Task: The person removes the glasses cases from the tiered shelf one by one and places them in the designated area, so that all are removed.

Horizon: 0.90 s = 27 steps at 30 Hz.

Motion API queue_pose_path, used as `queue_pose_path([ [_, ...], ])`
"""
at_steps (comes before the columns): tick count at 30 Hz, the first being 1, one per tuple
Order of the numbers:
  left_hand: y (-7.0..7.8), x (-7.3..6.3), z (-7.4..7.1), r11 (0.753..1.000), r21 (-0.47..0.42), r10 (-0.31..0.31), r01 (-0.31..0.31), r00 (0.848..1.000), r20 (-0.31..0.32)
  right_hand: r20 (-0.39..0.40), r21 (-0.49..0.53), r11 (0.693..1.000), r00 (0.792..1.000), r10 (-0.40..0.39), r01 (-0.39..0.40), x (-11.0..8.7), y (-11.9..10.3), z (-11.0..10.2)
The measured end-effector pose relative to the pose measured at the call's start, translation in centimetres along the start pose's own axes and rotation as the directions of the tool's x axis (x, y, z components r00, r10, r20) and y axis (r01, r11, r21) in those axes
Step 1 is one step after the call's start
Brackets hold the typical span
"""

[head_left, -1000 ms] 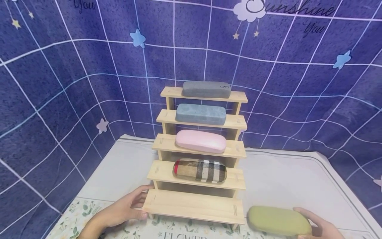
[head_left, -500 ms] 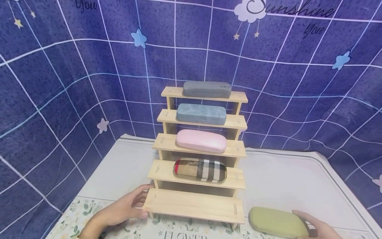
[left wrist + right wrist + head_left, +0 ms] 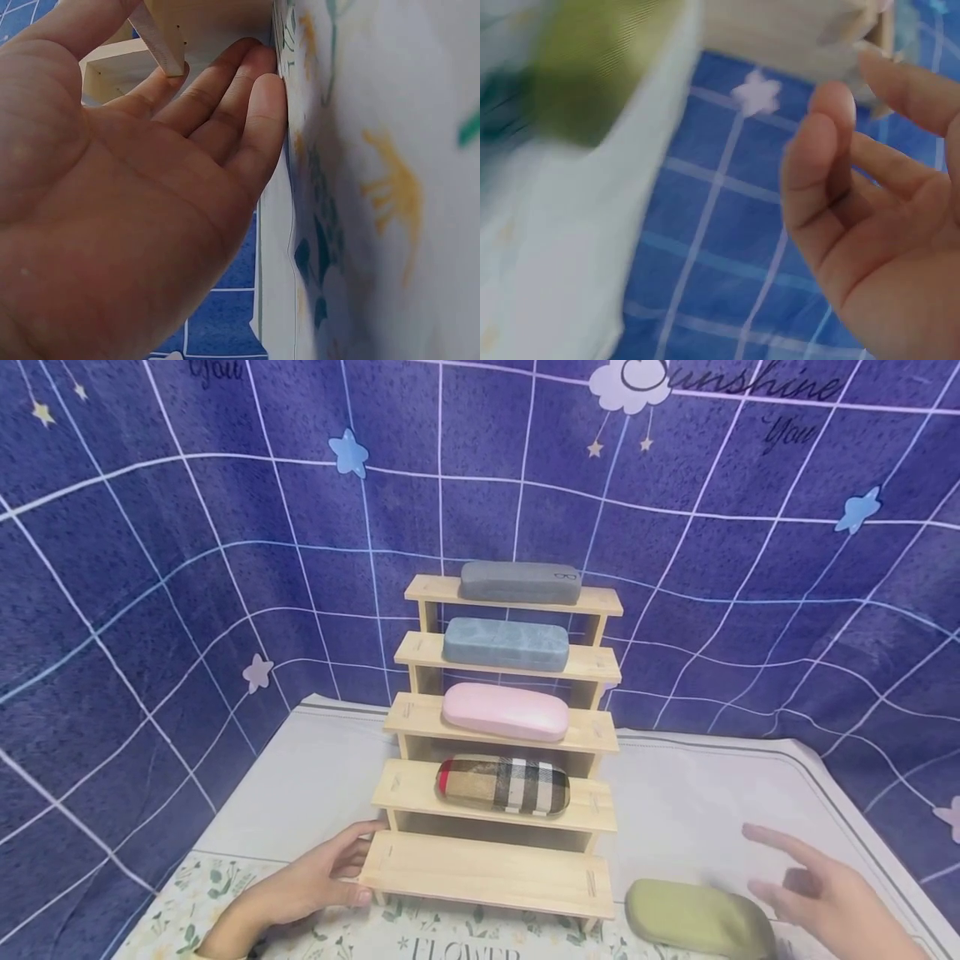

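My left hand (image 3: 303,883) grips the left end of the lowest step of a wooden stepped rack (image 3: 487,870). Its thumb lies at the step's front corner, and its fingers reach behind the end, as the left wrist view shows around the wooden edge (image 3: 161,45). A green glasses case (image 3: 686,914) lies on the table right of the rack. Above its right end hovers my right hand (image 3: 832,893), fingers spread and loosely bent, holding nothing. The right wrist view has the green case blurred at upper left, apart from the fingers (image 3: 810,161).
Higher steps carry a plaid glasses case (image 3: 502,785), a pink one (image 3: 506,712), a light blue one (image 3: 506,644) and a grey one (image 3: 520,582) at the top. A flowered and white cloth (image 3: 697,810) covers the table. Blue gridded fabric (image 3: 262,510) hangs behind.
My right hand has let go of the green glasses case and lifted up away from it. Before that, the case shifted slightly. My left hand stays on the rack.
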<state>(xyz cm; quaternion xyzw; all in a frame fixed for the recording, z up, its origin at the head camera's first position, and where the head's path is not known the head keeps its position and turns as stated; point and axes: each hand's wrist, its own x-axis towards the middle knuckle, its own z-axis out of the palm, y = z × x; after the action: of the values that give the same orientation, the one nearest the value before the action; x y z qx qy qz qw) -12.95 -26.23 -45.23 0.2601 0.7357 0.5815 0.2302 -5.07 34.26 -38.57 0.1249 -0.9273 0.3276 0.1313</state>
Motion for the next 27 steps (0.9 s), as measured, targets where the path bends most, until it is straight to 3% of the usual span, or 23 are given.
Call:
queue_pose_path([
  [5, -0.2, -0.1, -0.1, 1.0, 0.0, 0.014, -0.014, 1.0, -0.001, -0.045, 0.115, 0.989, 0.995, -0.086, 0.09, 3.2, -5.4, 1.0],
  [11, -0.3, -0.2, -0.1, 0.998, 0.019, 0.055, -0.055, 0.998, -0.008, -0.049, 0.193, 0.956, 0.976, -0.214, 0.22, 6.6, -9.4, 3.9],
  [17, -0.2, -0.1, -0.2, 0.998, 0.021, 0.054, -0.053, 0.998, -0.013, -0.013, 0.209, 0.956, 0.978, -0.208, 0.206, 9.4, -11.0, 6.4],
  [22, -0.2, 0.0, -0.2, 0.999, 0.014, 0.035, -0.035, 0.999, -0.012, 0.078, 0.292, 0.942, 0.978, -0.193, 0.163, 11.3, -11.3, 7.8],
  [27, -0.4, -0.2, -0.2, 0.999, 0.011, 0.039, -0.039, 0.999, -0.01, 0.171, 0.276, 0.954, 0.97, -0.172, 0.12, 12.4, -11.4, 9.0],
])
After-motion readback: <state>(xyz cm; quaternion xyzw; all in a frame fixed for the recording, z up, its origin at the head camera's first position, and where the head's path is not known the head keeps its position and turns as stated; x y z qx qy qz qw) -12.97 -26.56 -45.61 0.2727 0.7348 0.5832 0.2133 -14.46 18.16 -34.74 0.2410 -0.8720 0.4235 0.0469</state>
